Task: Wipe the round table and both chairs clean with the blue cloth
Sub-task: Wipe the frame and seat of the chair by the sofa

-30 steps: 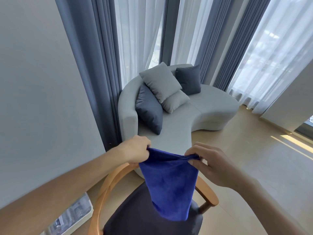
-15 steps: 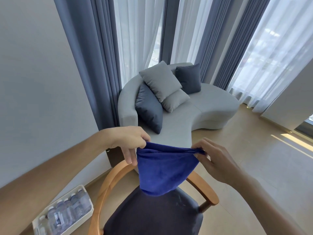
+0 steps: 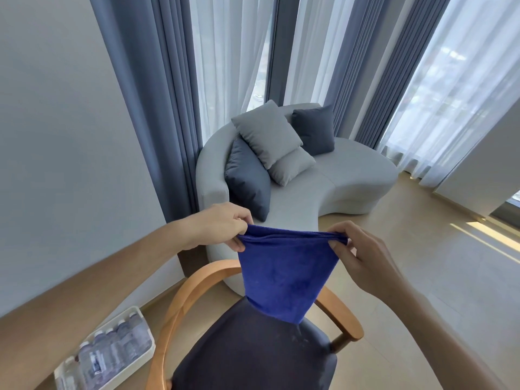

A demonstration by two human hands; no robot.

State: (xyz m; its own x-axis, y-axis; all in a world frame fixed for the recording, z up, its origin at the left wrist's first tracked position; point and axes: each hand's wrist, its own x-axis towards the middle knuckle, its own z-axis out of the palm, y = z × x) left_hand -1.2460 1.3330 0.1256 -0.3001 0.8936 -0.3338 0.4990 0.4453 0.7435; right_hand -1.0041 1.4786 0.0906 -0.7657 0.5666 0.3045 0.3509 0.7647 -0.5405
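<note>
Both hands pinch the cloth point(image 3: 284, 274) by its top corners, left hand point(image 3: 225, 226) and right hand point(image 3: 363, 257) apart, stretching the edge taut; it hangs above the chair point(image 3: 253, 347) seat.

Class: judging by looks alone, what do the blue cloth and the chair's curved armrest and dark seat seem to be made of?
Blue cloth: soft, matte, fuzzy nap, probably microfibre. Curved armrest: light wood with a smooth sheen, likely varnished. Dark seat: matte woven-looking upholstery, probably fabric.

blue cloth point(image 3: 284, 274) hides chair point(image 3: 253, 347) back middle.
</note>
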